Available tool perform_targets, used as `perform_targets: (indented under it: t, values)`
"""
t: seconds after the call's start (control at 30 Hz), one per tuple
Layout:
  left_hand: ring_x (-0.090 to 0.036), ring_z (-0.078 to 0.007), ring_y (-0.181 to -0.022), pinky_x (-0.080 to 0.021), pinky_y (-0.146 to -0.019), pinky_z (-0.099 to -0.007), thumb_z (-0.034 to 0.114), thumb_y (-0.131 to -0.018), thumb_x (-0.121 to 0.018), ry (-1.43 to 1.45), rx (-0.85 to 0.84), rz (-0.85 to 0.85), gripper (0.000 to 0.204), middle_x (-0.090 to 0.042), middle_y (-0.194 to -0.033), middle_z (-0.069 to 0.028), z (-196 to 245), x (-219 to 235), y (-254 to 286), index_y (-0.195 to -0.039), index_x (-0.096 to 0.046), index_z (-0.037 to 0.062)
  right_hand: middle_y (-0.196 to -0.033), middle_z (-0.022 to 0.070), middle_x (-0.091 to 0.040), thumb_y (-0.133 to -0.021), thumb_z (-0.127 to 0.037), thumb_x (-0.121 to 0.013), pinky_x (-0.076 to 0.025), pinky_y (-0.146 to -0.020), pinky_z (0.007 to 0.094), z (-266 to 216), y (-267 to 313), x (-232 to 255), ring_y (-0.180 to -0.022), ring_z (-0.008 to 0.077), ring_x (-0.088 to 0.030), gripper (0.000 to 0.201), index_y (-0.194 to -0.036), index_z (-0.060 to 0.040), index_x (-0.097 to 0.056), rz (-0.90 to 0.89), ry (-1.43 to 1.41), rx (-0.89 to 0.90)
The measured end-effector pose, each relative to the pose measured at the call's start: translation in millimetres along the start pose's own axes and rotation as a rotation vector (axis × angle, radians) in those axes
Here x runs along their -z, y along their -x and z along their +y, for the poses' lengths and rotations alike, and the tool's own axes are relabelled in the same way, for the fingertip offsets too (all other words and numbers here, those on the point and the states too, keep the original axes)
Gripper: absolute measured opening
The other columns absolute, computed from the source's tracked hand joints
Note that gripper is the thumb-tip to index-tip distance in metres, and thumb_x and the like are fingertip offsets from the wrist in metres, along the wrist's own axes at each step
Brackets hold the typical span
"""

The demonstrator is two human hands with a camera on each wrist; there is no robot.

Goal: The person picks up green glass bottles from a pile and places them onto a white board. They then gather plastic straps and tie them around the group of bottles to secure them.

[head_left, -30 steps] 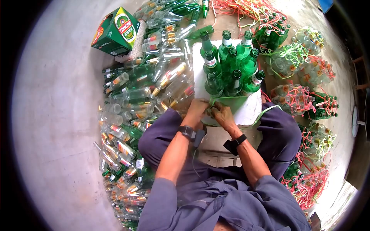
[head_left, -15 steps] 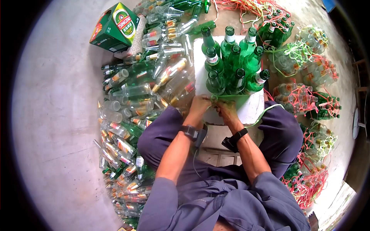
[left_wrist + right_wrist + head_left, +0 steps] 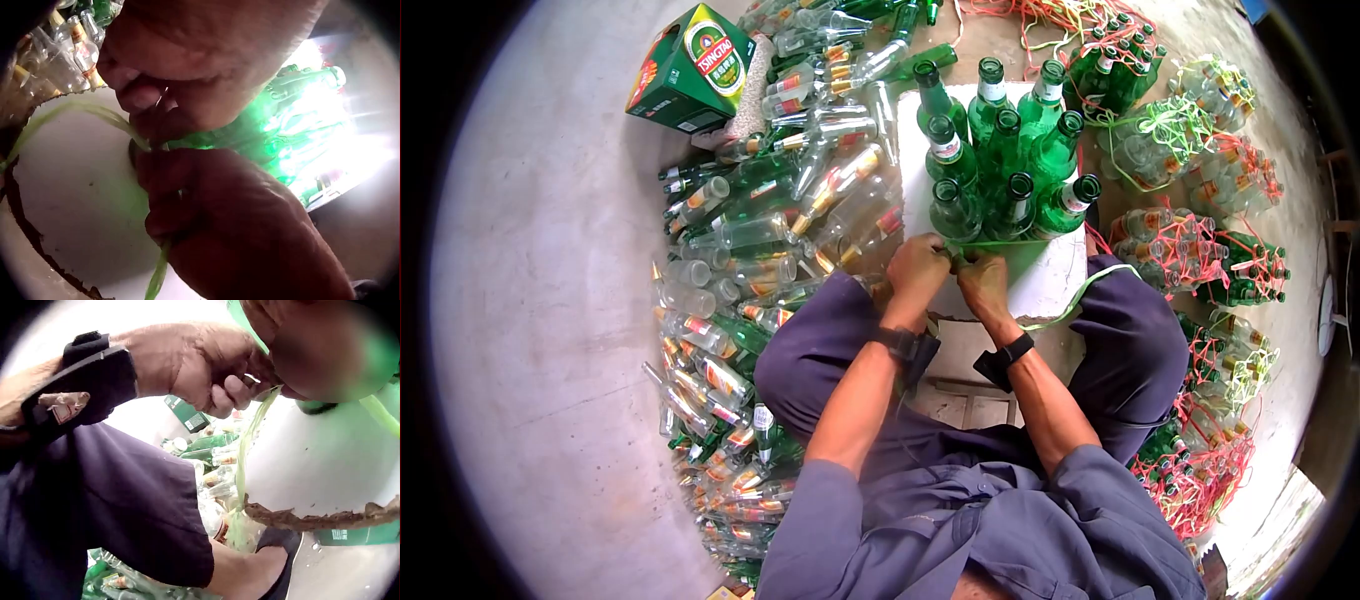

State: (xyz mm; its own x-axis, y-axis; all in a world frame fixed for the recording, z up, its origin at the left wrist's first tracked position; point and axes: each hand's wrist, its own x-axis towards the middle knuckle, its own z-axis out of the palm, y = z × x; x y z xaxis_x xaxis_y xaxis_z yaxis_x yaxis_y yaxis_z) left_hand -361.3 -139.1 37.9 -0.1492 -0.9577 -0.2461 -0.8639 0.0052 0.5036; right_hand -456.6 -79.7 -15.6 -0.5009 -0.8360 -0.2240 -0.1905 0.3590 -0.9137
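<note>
Several green glass beer bottles (image 3: pixel 1003 160) stand upright in a close group on a white board (image 3: pixel 1045 285). A light green plastic strap (image 3: pixel 1010 243) runs across the near side of the group, low down. Just in front of the bottles my left hand (image 3: pixel 918 268) and right hand (image 3: pixel 983 283) meet, fingers curled, each pinching the strap. In the left wrist view one strap tail (image 3: pixel 81 109) arcs away from the left hand, and another (image 3: pixel 159 275) hangs below the right. The crossing point is mostly hidden by fingers. The right wrist view shows the left hand (image 3: pixel 219 369) gripping strap.
Loose clear and green bottles (image 3: pixel 745 235) lie heaped on the left. A green beer carton (image 3: pixel 695 70) stands beyond them. On the right are strapped bottle bundles (image 3: pixel 1165 245). Red straps (image 3: pixel 1050 15) lie at the back. Bent knees (image 3: pixel 1125 335) flank the board.
Both hands have stayed close together at the strap; the right hand has turned and its fingers have closed in nearer the left hand. The bottles still stand grouped.
</note>
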Motion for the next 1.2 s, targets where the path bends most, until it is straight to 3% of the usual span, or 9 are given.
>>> perform_targets:
  t: [0.27,0.37,0.43,0.47,0.53,0.87,0.97,1.03,1.2]
  values:
    - [-0.066,-0.0407,-0.084,-0.051,-0.072,-0.0471,0.019,-0.075,-0.062,0.071,0.078,-0.013,0.021,-0.068,-0.084,-0.0203,-10,-12,-4,-0.089,-0.072,0.0075,-0.059,0.0027,-0.058,-0.08,-0.019,-0.067,-0.039,-0.049,0.0287,-5,2,3,-0.054,0.0096,-0.051,0.023,-0.072,0.0034,-0.068,-0.079,-0.214,-0.163]
    - [-0.068,-0.0336,-0.07,-0.052,-0.063,-0.0422,0.014,-0.076,-0.062,0.111,-0.051,0.095,0.018,-0.069,-0.077,-0.0191,-13,-17,-4,-0.087,-0.071,0.0036,-0.061,0.0028,-0.059,-0.077,-0.017,-0.069,-0.037,-0.049,0.0273,-5,2,2,-0.054,0.0095,-0.05,0.02,-0.074,0.0023,-0.069,-0.077,-0.346,-0.225]
    - [-0.064,-0.0215,-0.054,-0.049,-0.05,-0.034,0.005,-0.077,-0.062,0.405,0.084,0.005,0.013,-0.068,-0.069,-0.0143,-12,-19,-4,-0.085,-0.07,-0.0002,-0.061,0.002,-0.059,-0.076,-0.015,-0.07,-0.034,-0.047,0.0259,-5,3,4,-0.053,0.0086,-0.048,0.016,-0.074,0.0009,-0.07,-0.07,-0.363,-0.251]
    - [-0.064,-0.0215,-0.054,-0.049,-0.05,-0.034,0.005,-0.077,-0.062,0.405,0.083,0.004,0.013,-0.068,-0.069,-0.0143,-12,-19,-4,-0.085,-0.07,-0.0002,-0.061,0.002,-0.059,-0.076,-0.015,-0.07,-0.034,-0.047,0.0259,-4,3,4,-0.053,0.0086,-0.048,0.016,-0.074,0.0009,-0.07,-0.068,-0.363,-0.252]
    - [-0.057,-0.0127,-0.048,-0.043,-0.043,-0.0272,-0.002,-0.077,-0.06,0.566,0.142,-0.022,0.011,-0.065,-0.066,-0.0099,-10,-19,-2,-0.085,-0.067,-0.0033,-0.061,0.0017,-0.059,-0.076,-0.013,-0.07,-0.033,-0.046,0.0247,-1,3,2,-0.051,0.0076,-0.046,0.014,-0.078,0.0001,-0.071,-0.076,-0.41,-0.291]
    - [-0.059,-0.0148,-0.053,-0.046,-0.047,-0.0276,-0.004,-0.075,-0.06,0.603,0.14,0.037,0.019,-0.064,-0.069,-0.0103,-29,-37,-7,-0.094,-0.064,-0.0057,-0.061,0.0013,-0.055,-0.076,-0.01,-0.07,-0.029,-0.042,0.0235,4,2,1,-0.047,0.0078,-0.043,0.009,-0.078,-0.0012,-0.068,-0.088,-0.61,-0.44]
    - [-0.064,-0.0189,-0.06,-0.05,-0.055,-0.031,0.0,-0.074,-0.064,0.446,0.094,0.127,0.021,-0.066,-0.071,-0.0115,-28,-37,-6,-0.095,-0.064,-0.0036,-0.061,0.0013,-0.055,-0.076,-0.01,-0.069,-0.029,-0.042,0.0239,6,2,-1,-0.047,0.0077,-0.042,0.009,-0.078,-0.0012,-0.068,-0.084,-0.597,-0.438]
    - [-0.067,-0.0363,-0.089,-0.051,-0.076,-0.0426,0.013,-0.077,-0.067,0.356,0.098,0.109,0.025,-0.07,-0.092,-0.0189,-23,-33,0,-0.101,-0.064,0.0054,-0.061,0.001,-0.054,-0.076,-0.01,-0.068,-0.028,-0.041,0.0249,7,1,-3,-0.046,0.0081,-0.042,0.008,-0.076,-0.0015,-0.067,-0.078,-0.548,-0.407]
    - [-0.067,-0.0376,-0.09,-0.051,-0.077,-0.0431,0.009,-0.077,-0.065,0.363,0.067,0.132,0.028,-0.069,-0.093,-0.0198,-26,-40,2,-0.105,-0.062,0.006,-0.062,0.001,-0.055,-0.075,-0.009,-0.067,-0.029,-0.042,0.0256,11,0,-3,-0.048,0.0091,-0.043,0.007,-0.074,-0.0024,-0.065,-0.094,-0.599,-0.469]
